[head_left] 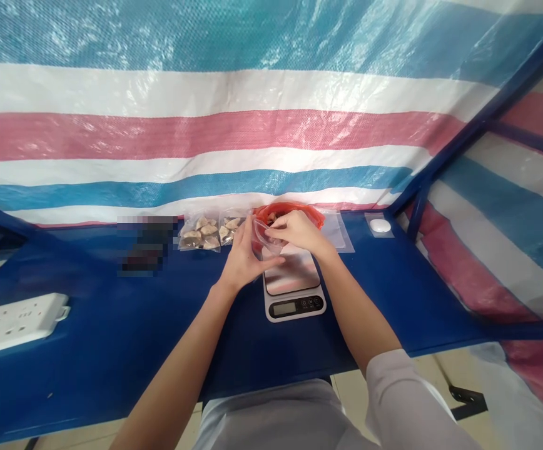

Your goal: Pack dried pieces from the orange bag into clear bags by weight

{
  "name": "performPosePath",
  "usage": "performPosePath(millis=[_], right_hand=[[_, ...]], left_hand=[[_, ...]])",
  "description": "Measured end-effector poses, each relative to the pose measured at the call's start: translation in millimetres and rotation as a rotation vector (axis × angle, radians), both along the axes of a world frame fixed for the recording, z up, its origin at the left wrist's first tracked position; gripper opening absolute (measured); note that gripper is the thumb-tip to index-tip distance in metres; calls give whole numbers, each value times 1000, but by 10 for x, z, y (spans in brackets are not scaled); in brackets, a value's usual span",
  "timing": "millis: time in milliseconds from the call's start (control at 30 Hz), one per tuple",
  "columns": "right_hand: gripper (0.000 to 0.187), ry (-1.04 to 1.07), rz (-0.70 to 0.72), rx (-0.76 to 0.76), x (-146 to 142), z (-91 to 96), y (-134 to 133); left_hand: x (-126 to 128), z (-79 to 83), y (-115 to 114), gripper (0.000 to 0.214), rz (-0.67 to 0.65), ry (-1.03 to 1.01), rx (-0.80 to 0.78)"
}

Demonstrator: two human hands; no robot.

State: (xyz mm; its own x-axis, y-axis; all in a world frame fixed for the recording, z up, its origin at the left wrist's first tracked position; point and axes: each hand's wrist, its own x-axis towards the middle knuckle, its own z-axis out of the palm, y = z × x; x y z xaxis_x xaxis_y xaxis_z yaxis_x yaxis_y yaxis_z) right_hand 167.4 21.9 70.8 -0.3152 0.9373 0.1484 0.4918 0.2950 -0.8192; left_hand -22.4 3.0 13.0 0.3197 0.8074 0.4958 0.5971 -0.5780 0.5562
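Right now a small clear plastic bag point(263, 236) sits pinched between both hands, just above the rear edge of a digital kitchen scale point(294, 274); whether it touches the scale's steel platform, I cannot tell. The left hand point(243, 257) stands upright with its fingers against the bag's near side, while the right hand point(297, 230) reaches across from the other side, its fingers closed on the bag's upper edge. Neither hand is spread wide; both are narrowed around the plastic.

Directly behind the hands lies a red plastic container or bag point(297, 212) with pinkish pieces inside, partly hidden by the fingers. To its left, touching or almost touching it, are two sealed clear bags point(200, 232) of pale, lumpy pieces. To its right lies a flat clear bag point(338, 232), and farther along, a round white object point(380, 225) sits on a small clear pad. A pixelated, unreadable dark object point(147, 245) lies left of the sealed bags.

All of this rests on a blue bench point(112, 331), with a white power strip point(15, 324) at its left end. Behind it hangs a striped woven tarpaulin point(206, 134) on a blue metal frame point(487, 112).
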Motion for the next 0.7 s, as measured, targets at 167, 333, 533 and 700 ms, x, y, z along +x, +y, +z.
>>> performPosePath(millis=[167, 333, 533, 700], right_hand=[[18, 40, -13, -30, 12, -12, 10], [17, -36, -17, 45, 70, 17, 4], [16, -64, -69, 231, 148, 179, -64], [16, -51, -35, 315, 99, 192, -102]], left_hand=[[101, -5, 41, 126, 31, 11, -14], [129, -41, 73, 84, 76, -46, 98], [124, -73, 77, 66, 101, -70, 139], [147, -48, 69, 71, 116, -38, 108]])
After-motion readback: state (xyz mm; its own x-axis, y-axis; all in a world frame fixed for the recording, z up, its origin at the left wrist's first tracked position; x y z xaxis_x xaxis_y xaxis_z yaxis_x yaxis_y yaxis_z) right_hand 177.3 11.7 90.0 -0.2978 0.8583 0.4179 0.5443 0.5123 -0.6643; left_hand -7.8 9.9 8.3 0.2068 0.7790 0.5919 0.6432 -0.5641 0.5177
